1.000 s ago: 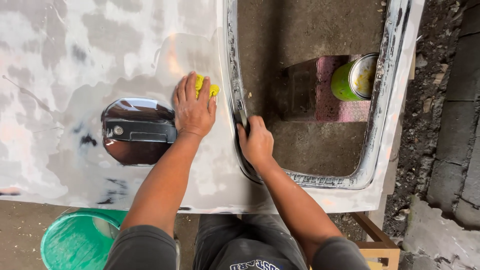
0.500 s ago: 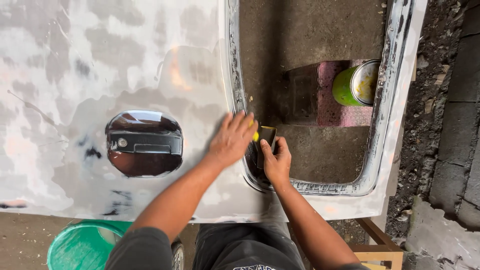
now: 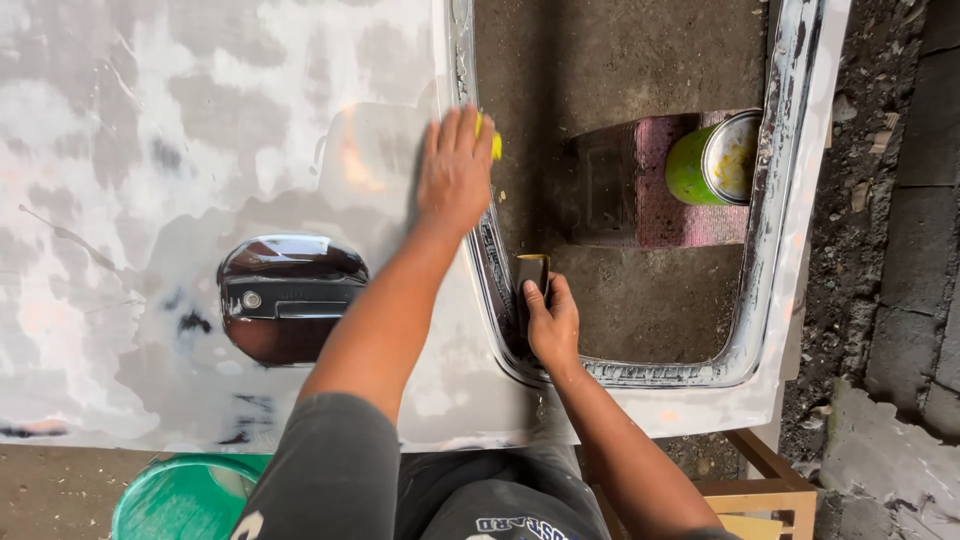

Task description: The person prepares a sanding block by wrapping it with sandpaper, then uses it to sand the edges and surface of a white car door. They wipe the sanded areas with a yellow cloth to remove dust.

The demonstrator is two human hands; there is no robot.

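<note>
A car door panel (image 3: pixel 200 130), patchy white and grey, lies flat in front of me. My left hand (image 3: pixel 455 170) presses a yellow pad (image 3: pixel 495 145) flat on the panel beside the window frame's left edge (image 3: pixel 470 60); only a corner of the pad shows past my fingers. My right hand (image 3: pixel 552 325) sits lower on the same frame edge, its fingers closed on a small dark block (image 3: pixel 531 272) held against the rim. The dark, shiny door handle recess (image 3: pixel 290 295) lies left of my left forearm.
Through the window opening I see the dirt ground, a green can (image 3: pixel 712 160) and a pink-topped stand (image 3: pixel 690 215). A green bucket (image 3: pixel 185 495) sits below the panel's near edge. A wooden support (image 3: pixel 760 490) and stone blocks (image 3: pixel 900 300) are at the right.
My left hand slid with the pad down to the right hand at the window frame, then back up along that edge. My right hand stayed on the frame's lower corner.
</note>
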